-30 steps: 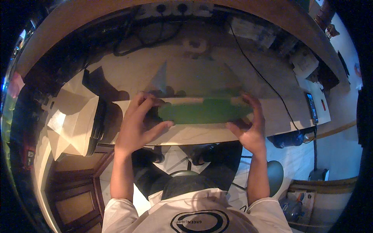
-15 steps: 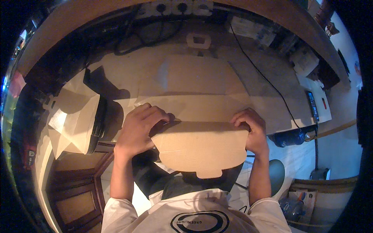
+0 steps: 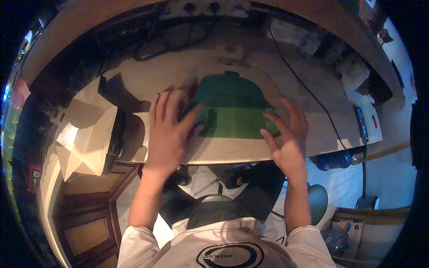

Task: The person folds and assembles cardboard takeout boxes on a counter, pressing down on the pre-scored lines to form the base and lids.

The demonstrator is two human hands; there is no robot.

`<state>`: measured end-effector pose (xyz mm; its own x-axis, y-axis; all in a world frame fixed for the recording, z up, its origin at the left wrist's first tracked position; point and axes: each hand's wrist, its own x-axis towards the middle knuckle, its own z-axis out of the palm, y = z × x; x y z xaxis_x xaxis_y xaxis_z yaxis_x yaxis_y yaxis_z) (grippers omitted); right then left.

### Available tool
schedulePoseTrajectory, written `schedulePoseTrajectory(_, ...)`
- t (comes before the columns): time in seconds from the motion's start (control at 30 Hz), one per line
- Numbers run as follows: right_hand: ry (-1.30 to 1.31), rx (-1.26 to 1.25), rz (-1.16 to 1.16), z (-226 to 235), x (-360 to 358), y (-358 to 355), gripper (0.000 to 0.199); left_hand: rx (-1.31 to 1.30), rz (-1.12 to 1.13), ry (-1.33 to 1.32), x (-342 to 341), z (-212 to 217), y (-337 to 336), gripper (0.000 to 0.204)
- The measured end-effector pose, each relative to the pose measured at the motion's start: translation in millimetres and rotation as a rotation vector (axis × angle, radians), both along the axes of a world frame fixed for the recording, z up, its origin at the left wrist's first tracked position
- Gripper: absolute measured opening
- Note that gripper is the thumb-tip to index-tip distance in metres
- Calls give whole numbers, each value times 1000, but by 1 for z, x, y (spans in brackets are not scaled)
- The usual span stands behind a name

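Note:
A cardboard sheet with a green face [image 3: 237, 121] lies folded on the table in front of me, its tabbed, rounded end pointing away. The far part of the green looks darker, in shadow. At its left side is my left hand [image 3: 169, 134], with the fingers spread and somewhat blurred. My right hand [image 3: 289, 145] is at the right side, its fingers apart and its thumb close to the sheet's edge. Whether the fingertips touch the cardboard I cannot tell. Neither hand grips anything.
Folded cardboard pieces [image 3: 87, 138] stand stacked at the left. A black cable [image 3: 308, 87] crosses the table on the right, near a dark phone-like device [image 3: 360, 124]. Sockets [image 3: 201, 7] and cords are at the back. A blue bottle [image 3: 333, 161] sits below the table's right edge.
The cardboard's near flap, plain brown and hanging toward my lap before, has turned over away from me and shows green. Both hands have let go and opened.

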<state>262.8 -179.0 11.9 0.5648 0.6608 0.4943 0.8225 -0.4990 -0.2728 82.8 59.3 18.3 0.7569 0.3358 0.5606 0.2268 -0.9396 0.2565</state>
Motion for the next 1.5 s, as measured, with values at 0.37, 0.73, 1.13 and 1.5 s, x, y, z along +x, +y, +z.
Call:
schedulePoseTrajectory(0.37, -121, -272, 144, -11, -70, 9, 42, 36, -95, 302, 3, -34, -111, 82)
schedulePoseTrajectory(0.73, 88, -251, 107, -13, -67, -21, 67, 29, -88, 314, 2, -27, -112, 83)
schedulePoseTrajectory(1.13, 126, 252, 225, -7, -59, -55, 64, -25, -293, 101, -14, -51, -103, 69)
schedulePoseTrajectory(1.5, 276, 370, 97, -30, -28, -60, 37, -336, -185, -389, -71, -43, -53, 71)
